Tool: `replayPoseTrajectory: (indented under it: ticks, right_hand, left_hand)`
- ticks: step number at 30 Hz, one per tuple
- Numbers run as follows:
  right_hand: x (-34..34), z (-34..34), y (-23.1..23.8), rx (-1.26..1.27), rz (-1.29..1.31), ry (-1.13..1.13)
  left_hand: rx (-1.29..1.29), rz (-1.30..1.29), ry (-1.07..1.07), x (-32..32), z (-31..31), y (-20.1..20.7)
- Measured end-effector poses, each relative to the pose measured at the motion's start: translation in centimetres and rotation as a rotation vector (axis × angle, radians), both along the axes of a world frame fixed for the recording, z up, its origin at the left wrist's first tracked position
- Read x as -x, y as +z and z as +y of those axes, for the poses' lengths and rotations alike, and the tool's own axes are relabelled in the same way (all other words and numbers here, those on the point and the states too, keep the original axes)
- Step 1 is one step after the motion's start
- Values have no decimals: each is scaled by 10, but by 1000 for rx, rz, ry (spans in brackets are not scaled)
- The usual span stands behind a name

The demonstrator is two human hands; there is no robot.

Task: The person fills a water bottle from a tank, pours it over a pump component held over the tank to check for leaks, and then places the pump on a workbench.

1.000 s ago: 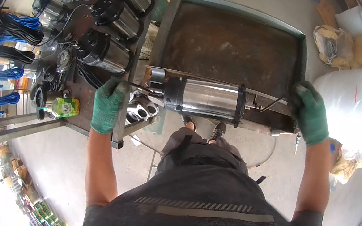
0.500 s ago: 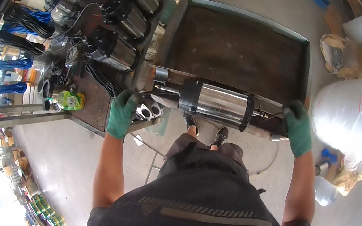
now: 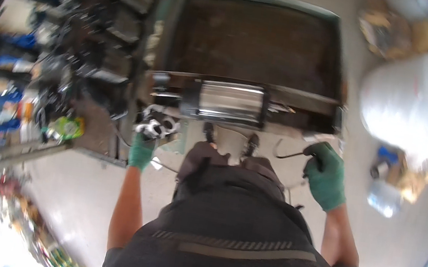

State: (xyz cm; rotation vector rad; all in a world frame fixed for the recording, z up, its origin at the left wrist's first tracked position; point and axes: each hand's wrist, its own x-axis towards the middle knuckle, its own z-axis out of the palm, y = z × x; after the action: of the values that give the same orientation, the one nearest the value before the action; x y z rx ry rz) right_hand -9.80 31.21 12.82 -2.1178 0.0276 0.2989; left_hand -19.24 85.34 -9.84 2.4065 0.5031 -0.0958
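A shiny steel cylinder with black end caps, like a pump motor, lies across a dark metal rack at the near edge of a tray-topped table. Short shafts or fittings stick out at its two ends. Below the rack's right end, my green-gloved right hand is closed on a thin dark bent rod, its hooked end pointing left. My green-gloved left hand is right beside grey metal flanges with round holes. Blur and the flanges hide its fingertips, so I cannot tell whether it grips one.
The table has a raised greenish rim. More steel-and-black motors crowd the left bench with blue and black cable coils, and a green-yellow pouch stands at its near end. A big plastic-wrapped roll is on the right.
The view has shifted right and is blurred. My right hand has come off the rack's right end, back towards me, with the bent rod. My left hand has drawn nearer me, beside the flanges.
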Motion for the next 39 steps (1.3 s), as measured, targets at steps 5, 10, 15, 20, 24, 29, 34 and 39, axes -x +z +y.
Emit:
replayPoseTrajectory:
  ticks: [5,10,15,20,24,29,34,39]
  right_hand:
    - [43,-11,-18,-258,113,-306]
    - [67,-22,-73,-280,243,-449]
    - [55,-32,-139,-107,16,-581]
    - [21,-44,-186,509,-60,-479]
    - [-4,-45,-210,506,-51,-473]
    - [-22,-50,-207,593,2,-309]
    - [-73,-9,-167,557,-219,79]
    - [-130,10,-171,656,100,547]
  left_hand:
    - [371,-287,61,-83,-1,42]
    - [456,-122,-84,-138,2,44]
    - [644,34,-138,-151,23,8]
    - [686,99,-90,-154,16,13]
    - [730,2,-63,-159,1,20]
    - [672,55,-81,-166,8,25]
    - [705,46,-15,-151,-3,53]
    - [457,122,-183,-169,-20,54]
